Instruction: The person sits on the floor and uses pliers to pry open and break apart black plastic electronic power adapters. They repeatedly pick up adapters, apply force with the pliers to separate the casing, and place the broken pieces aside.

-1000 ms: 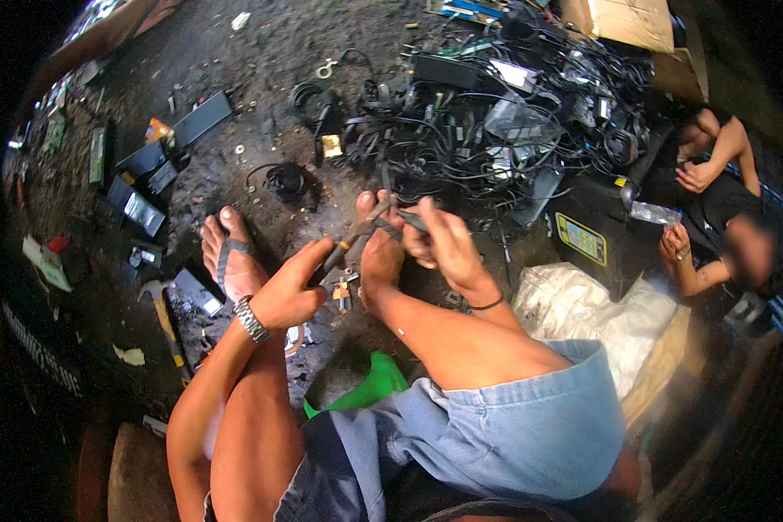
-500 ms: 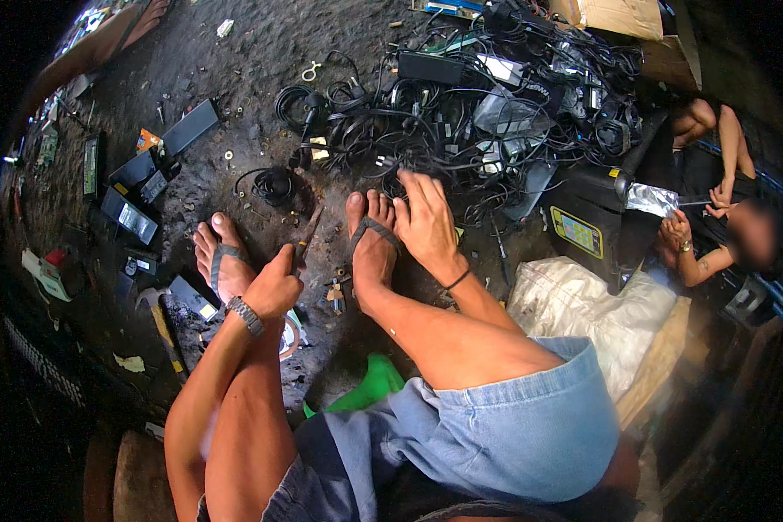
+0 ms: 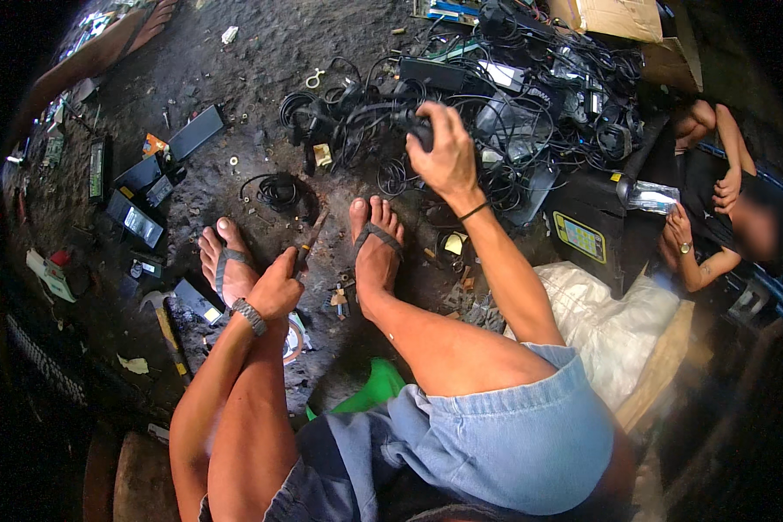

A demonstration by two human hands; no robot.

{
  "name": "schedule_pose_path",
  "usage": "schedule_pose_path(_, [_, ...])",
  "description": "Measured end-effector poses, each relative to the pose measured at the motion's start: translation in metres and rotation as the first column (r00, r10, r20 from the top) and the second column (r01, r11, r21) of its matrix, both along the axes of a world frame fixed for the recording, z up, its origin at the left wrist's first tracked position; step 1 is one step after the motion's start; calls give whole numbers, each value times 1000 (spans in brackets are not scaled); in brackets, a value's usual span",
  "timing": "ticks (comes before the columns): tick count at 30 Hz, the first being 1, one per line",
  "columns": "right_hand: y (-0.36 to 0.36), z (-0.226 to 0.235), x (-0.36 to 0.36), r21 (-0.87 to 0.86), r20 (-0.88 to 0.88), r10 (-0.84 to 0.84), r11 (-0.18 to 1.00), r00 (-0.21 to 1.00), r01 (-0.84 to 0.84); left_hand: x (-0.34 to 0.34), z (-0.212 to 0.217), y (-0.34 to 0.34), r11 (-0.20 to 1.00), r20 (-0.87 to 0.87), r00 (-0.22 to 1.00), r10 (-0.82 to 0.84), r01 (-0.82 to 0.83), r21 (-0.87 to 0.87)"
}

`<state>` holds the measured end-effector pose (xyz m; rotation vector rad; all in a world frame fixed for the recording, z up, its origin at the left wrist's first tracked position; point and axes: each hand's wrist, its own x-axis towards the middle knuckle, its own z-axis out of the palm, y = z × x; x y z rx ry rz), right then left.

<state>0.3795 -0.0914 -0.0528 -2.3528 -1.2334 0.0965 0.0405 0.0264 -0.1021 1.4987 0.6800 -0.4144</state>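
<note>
My left hand rests over my left shin, its fingers wrapped round the dark handle of a knife. The rusty, narrow blade points up and away toward the cables. Farther out, my right hand is at the near edge of a large tangle of black cables. Its fingers and thumb close on a rounded bundle of black cable, partly hidden by the hand. A separate coiled black cable lies on the ground between my left foot and the tangle.
Flat dark battery-like packs lie at the left, near a hammer. A white sack and a black case stand at the right. Beyond them another person holds a silvery piece. A cardboard box sits at the far right.
My right hand has moved away from beside my right foot, up and to the right into the cables, and has closed on a black bundle. My left hand has barely moved.
</note>
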Motion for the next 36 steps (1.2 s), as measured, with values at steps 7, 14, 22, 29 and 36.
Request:
schedule_pose_path(7, [62, 94, 16, 577, 76, -15, 816, 997, -31, -10, -3, -6, 994, 57, 998, 14, -20, 103])
schedule_pose_path(14, [85, 77, 58, -60, 110, 322, 946, 940, -317, -4, -30, 2, 995, -3, 995, -101, 101, 20])
schedule_pose_path(22, [-62, 81, 3, -34, -528, -320, 933, 787, 358, 5, -9, -2, 1000, -36, 999, 1, -2, -31])
schedule_pose_path(29, [-78, 59, -29, -155, -359, -403, 915, 842, 372, -16, -52, -9, 998, 42, 998, -35, 33, 53])
schedule_pose_path(36, [78, -5, -32, 95, 49, 337, 935, 940, -340, -2, -37, 0, 989, 22, 996, -88, 84, 119])
